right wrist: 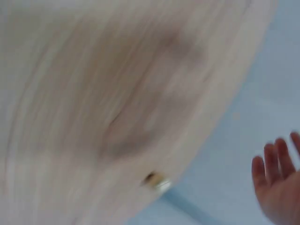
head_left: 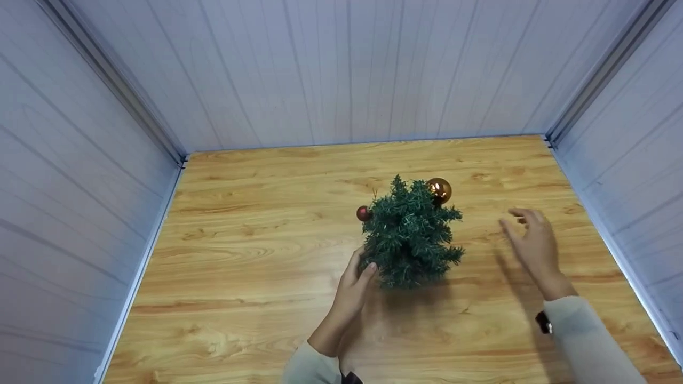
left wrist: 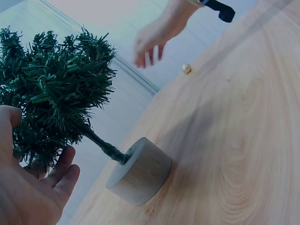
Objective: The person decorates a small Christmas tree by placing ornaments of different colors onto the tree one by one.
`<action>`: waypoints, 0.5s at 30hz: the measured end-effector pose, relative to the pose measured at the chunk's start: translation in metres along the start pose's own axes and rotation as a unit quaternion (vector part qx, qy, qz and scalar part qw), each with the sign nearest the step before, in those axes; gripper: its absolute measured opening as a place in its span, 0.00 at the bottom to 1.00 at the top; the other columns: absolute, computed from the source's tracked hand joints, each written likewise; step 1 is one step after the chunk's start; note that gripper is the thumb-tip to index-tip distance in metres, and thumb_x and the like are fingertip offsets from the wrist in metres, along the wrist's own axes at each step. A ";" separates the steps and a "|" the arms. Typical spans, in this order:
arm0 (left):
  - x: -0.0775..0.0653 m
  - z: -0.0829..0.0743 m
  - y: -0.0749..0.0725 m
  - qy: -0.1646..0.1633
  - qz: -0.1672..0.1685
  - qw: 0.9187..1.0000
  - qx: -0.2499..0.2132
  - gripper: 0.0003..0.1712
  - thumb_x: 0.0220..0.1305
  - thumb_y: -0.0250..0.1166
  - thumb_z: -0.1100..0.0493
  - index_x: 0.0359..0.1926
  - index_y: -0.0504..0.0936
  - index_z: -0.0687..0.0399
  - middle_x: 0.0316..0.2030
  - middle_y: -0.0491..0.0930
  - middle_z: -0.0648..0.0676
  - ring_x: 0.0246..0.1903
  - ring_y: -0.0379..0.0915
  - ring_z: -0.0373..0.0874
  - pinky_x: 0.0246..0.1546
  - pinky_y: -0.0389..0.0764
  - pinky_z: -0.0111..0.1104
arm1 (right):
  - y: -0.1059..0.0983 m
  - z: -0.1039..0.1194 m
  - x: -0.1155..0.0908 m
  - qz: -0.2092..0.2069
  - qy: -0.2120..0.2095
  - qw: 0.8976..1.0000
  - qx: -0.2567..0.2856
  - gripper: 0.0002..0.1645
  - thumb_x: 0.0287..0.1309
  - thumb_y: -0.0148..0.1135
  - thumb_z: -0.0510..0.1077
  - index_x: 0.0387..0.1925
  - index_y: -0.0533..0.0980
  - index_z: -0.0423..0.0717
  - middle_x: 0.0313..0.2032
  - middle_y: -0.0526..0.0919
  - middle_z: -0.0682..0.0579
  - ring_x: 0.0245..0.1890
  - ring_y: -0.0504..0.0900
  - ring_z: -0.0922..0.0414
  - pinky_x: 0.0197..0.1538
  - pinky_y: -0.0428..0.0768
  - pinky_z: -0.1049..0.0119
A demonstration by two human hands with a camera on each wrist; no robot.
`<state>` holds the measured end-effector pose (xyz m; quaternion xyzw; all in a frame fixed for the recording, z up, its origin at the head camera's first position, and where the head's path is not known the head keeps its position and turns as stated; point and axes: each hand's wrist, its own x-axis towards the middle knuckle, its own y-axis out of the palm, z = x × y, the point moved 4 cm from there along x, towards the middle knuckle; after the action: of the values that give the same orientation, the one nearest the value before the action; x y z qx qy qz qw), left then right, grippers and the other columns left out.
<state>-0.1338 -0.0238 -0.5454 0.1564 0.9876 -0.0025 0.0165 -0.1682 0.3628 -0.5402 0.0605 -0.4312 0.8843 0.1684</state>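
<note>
A small artificial Christmas tree with green tinsel branches stands on a round base, which shows in the left wrist view. At the tree's left side, my left hand holds the branches between thumb and fingers. My right hand is in the air to the right of the tree, apart from it, fingers loosely bent and holding nothing. A gold ball ornament shows past the tree's far right side; in the left wrist view it lies on the table. A red ball ornament shows at the tree's left edge; whether it hangs there is unclear.
The wood-grain table is bounded by a pale panel wall at the back, a left wall and a right wall. The right wrist view is blurred.
</note>
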 end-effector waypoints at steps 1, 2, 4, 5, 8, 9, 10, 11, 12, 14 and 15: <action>0.001 -0.001 0.000 0.002 -0.002 1.000 -0.003 0.30 0.77 0.50 0.52 0.73 0.59 0.56 0.71 0.62 0.60 0.72 0.54 0.54 0.71 0.57 0.49 | -0.004 -0.011 0.005 -0.015 0.020 1.000 -0.015 0.28 0.67 0.59 0.56 0.56 0.76 0.38 0.51 0.77 0.37 0.47 0.76 0.41 0.44 0.74 0.48; 0.001 -0.001 -0.001 0.004 -0.004 1.000 -0.005 0.29 0.77 0.50 0.52 0.73 0.59 0.57 0.71 0.62 0.60 0.72 0.55 0.54 0.71 0.57 0.49 | -0.009 -0.022 0.010 -0.025 0.043 0.998 -0.028 0.29 0.67 0.59 0.57 0.56 0.76 0.37 0.49 0.78 0.37 0.44 0.76 0.42 0.41 0.74 0.51; 0.002 -0.002 -0.001 0.006 -0.006 1.000 -0.006 0.29 0.77 0.50 0.52 0.72 0.60 0.57 0.70 0.63 0.60 0.72 0.56 0.53 0.71 0.58 0.48 | -0.016 -0.044 0.018 -0.029 0.097 0.993 -0.054 0.32 0.67 0.57 0.59 0.57 0.75 0.36 0.47 0.77 0.36 0.42 0.76 0.43 0.37 0.73 0.55; 0.002 -0.002 -0.001 0.007 -0.007 1.000 -0.005 0.29 0.77 0.51 0.52 0.72 0.61 0.56 0.70 0.63 0.59 0.71 0.57 0.53 0.71 0.58 0.48 | -0.019 -0.054 0.021 -0.023 0.127 0.990 -0.062 0.35 0.67 0.55 0.61 0.58 0.73 0.35 0.48 0.76 0.35 0.42 0.76 0.43 0.36 0.73 0.55; 0.003 -0.003 -0.002 0.011 -0.013 1.000 -0.002 0.28 0.76 0.51 0.52 0.71 0.62 0.56 0.69 0.65 0.59 0.71 0.58 0.53 0.70 0.60 0.48 | -0.023 -0.078 0.027 0.006 0.204 0.977 -0.059 0.45 0.65 0.51 0.67 0.64 0.67 0.33 0.53 0.72 0.30 0.46 0.74 0.38 0.39 0.74 0.49; 0.002 -0.002 -0.002 0.010 -0.013 1.000 -0.003 0.28 0.76 0.51 0.51 0.71 0.63 0.55 0.69 0.65 0.58 0.71 0.59 0.52 0.70 0.60 0.47 | -0.023 -0.084 0.027 0.016 0.228 0.972 -0.054 0.48 0.64 0.50 0.69 0.66 0.65 0.32 0.55 0.70 0.28 0.48 0.73 0.36 0.41 0.74 0.46; 0.002 -0.002 -0.002 0.011 -0.014 1.000 -0.004 0.27 0.76 0.51 0.51 0.71 0.63 0.55 0.69 0.65 0.58 0.71 0.59 0.52 0.69 0.61 0.47 | -0.022 -0.089 0.028 0.026 0.248 0.967 -0.047 0.51 0.63 0.50 0.71 0.67 0.62 0.31 0.57 0.69 0.27 0.51 0.72 0.34 0.43 0.74 0.44; 0.002 -0.001 -0.002 0.010 -0.014 1.000 -0.008 0.27 0.76 0.51 0.51 0.71 0.63 0.55 0.69 0.66 0.58 0.70 0.59 0.52 0.69 0.62 0.47 | -0.021 -0.093 0.028 0.036 0.264 0.963 -0.043 0.53 0.63 0.49 0.72 0.68 0.60 0.30 0.58 0.67 0.26 0.53 0.71 0.33 0.46 0.74 0.42; 0.002 -0.001 -0.002 0.009 -0.014 1.000 -0.012 0.27 0.76 0.51 0.51 0.71 0.63 0.55 0.69 0.66 0.58 0.70 0.59 0.52 0.69 0.62 0.46 | -0.020 -0.096 0.028 0.043 0.278 0.959 -0.039 0.55 0.62 0.49 0.73 0.69 0.59 0.30 0.60 0.66 0.25 0.54 0.70 0.32 0.47 0.73 0.41; 0.001 0.001 -0.001 0.008 -0.014 1.000 -0.019 0.27 0.76 0.51 0.52 0.71 0.64 0.55 0.69 0.66 0.57 0.70 0.60 0.51 0.68 0.64 0.45 | -0.018 -0.101 0.026 0.058 0.299 0.952 -0.037 0.57 0.61 0.48 0.73 0.69 0.56 0.28 0.61 0.63 0.25 0.57 0.68 0.31 0.49 0.72 0.40; 0.001 0.001 -0.001 0.008 -0.014 1.000 -0.022 0.26 0.76 0.51 0.52 0.70 0.64 0.55 0.69 0.66 0.57 0.70 0.60 0.51 0.68 0.64 0.44 | -0.018 -0.103 0.025 0.064 0.306 0.949 -0.042 0.58 0.61 0.48 0.73 0.69 0.55 0.27 0.62 0.63 0.24 0.57 0.67 0.31 0.50 0.72 0.39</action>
<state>-0.1349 -0.0246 -0.5463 0.1420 0.9896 0.0200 0.0124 -0.1820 0.4598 -0.5848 -0.2479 -0.3988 0.8503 0.2377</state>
